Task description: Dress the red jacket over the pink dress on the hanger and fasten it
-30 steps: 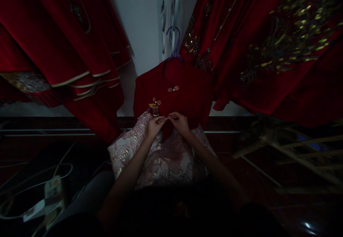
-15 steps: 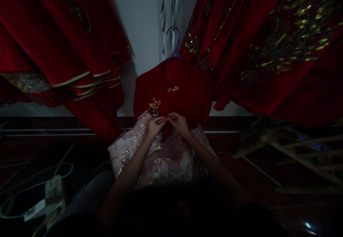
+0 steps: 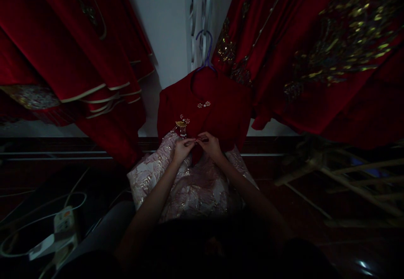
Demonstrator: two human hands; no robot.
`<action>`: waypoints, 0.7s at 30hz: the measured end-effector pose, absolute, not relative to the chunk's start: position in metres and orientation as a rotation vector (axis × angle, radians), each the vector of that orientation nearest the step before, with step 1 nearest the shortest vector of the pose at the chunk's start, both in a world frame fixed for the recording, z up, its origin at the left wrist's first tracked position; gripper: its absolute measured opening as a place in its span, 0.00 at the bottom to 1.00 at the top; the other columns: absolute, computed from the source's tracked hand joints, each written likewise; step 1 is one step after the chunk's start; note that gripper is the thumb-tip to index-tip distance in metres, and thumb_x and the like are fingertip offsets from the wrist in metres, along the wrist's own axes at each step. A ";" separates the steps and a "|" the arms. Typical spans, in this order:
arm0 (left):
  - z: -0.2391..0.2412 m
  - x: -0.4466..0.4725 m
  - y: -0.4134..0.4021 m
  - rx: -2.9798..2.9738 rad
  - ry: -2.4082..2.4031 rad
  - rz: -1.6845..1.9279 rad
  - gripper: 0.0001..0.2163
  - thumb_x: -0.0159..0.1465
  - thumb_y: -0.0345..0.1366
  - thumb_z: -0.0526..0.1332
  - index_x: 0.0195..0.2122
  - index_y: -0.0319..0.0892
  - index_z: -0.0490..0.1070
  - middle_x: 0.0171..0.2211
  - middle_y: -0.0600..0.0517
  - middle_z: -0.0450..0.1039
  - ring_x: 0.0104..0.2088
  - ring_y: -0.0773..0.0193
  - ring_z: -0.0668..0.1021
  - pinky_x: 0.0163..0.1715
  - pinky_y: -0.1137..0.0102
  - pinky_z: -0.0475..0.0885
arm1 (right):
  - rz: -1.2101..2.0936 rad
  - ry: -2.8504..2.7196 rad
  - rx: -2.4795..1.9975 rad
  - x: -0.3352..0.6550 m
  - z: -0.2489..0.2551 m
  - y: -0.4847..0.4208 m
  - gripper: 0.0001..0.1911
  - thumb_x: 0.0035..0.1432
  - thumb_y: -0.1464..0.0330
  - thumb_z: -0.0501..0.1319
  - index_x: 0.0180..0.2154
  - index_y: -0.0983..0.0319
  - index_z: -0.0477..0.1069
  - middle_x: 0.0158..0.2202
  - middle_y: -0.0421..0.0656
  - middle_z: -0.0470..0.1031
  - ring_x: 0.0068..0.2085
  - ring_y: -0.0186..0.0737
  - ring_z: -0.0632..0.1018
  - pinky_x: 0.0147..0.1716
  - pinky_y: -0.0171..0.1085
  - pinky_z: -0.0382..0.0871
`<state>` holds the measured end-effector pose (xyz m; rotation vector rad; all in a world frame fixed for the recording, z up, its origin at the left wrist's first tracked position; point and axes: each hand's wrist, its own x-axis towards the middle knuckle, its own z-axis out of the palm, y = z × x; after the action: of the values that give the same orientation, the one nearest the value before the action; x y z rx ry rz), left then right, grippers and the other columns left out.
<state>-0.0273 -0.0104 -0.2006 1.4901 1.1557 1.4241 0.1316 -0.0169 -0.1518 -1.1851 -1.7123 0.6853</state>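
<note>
Both the left hand and right hand pinch a small fastening below the red jacket's gold brooch; fastening it likely needs fine fingertip alignment.

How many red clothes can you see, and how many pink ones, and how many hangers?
Red garment on the hanger, under both hands: 1
Red hanging clothes, one group each side: 2 groups
Pink-and-gold skirt: 1
Purple hanger: 1
Total: 5

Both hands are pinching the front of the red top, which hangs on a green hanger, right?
Not quite: the hanger is purple, as the head view shows. Both hands, left and right, do pinch the front of the red top.
</note>
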 end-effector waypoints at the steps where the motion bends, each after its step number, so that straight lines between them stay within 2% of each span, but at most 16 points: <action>1: -0.200 -0.027 -0.011 1.498 1.161 1.424 0.11 0.54 0.39 0.65 0.36 0.40 0.79 0.34 0.47 0.81 0.32 0.61 0.81 0.37 0.65 0.78 | 0.689 -1.710 -1.181 0.132 -0.152 -0.017 0.08 0.53 0.68 0.61 0.38 0.59 0.70 0.36 0.40 0.77 0.36 0.34 0.79 0.39 0.34 0.72; 7: -0.197 -0.024 -0.015 1.591 1.119 1.391 0.09 0.53 0.34 0.63 0.35 0.39 0.76 0.34 0.48 0.79 0.31 0.64 0.80 0.36 0.67 0.76 | 0.631 -1.702 -1.248 0.125 -0.156 -0.019 0.14 0.48 0.69 0.62 0.39 0.60 0.65 0.37 0.41 0.73 0.35 0.35 0.75 0.34 0.33 0.71; 11: -0.196 -0.020 -0.017 1.661 1.138 1.477 0.13 0.50 0.29 0.63 0.38 0.40 0.71 0.34 0.52 0.74 0.31 0.68 0.77 0.33 0.72 0.74 | 0.654 -1.743 -1.206 0.122 -0.156 -0.019 0.15 0.50 0.67 0.62 0.41 0.61 0.63 0.39 0.43 0.71 0.36 0.35 0.74 0.33 0.33 0.71; 14: -0.192 -0.019 -0.019 1.701 1.248 1.590 0.13 0.54 0.32 0.64 0.41 0.41 0.68 0.33 0.53 0.70 0.29 0.71 0.73 0.30 0.75 0.71 | 0.681 -1.777 -1.177 0.126 -0.153 -0.017 0.14 0.51 0.68 0.60 0.41 0.60 0.63 0.39 0.43 0.71 0.36 0.34 0.74 0.35 0.33 0.71; 18: -0.184 -0.020 -0.023 1.770 1.324 1.607 0.12 0.57 0.38 0.64 0.40 0.41 0.68 0.36 0.51 0.67 0.27 0.72 0.71 0.28 0.75 0.70 | 0.522 -1.804 -1.245 0.132 -0.141 -0.017 0.11 0.53 0.69 0.59 0.40 0.60 0.66 0.34 0.40 0.71 0.33 0.34 0.73 0.35 0.33 0.68; 21: -0.182 -0.021 -0.025 1.831 1.347 1.582 0.11 0.58 0.39 0.64 0.39 0.41 0.69 0.37 0.51 0.66 0.27 0.72 0.71 0.28 0.75 0.70 | 0.428 -1.827 -1.274 0.132 -0.131 -0.023 0.09 0.54 0.70 0.57 0.39 0.60 0.68 0.31 0.40 0.69 0.33 0.35 0.72 0.34 0.33 0.66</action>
<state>-0.0211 -0.0255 -0.1816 1.8312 1.3466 1.5824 0.1317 -0.0225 -0.1309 -1.2739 -1.8269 0.4276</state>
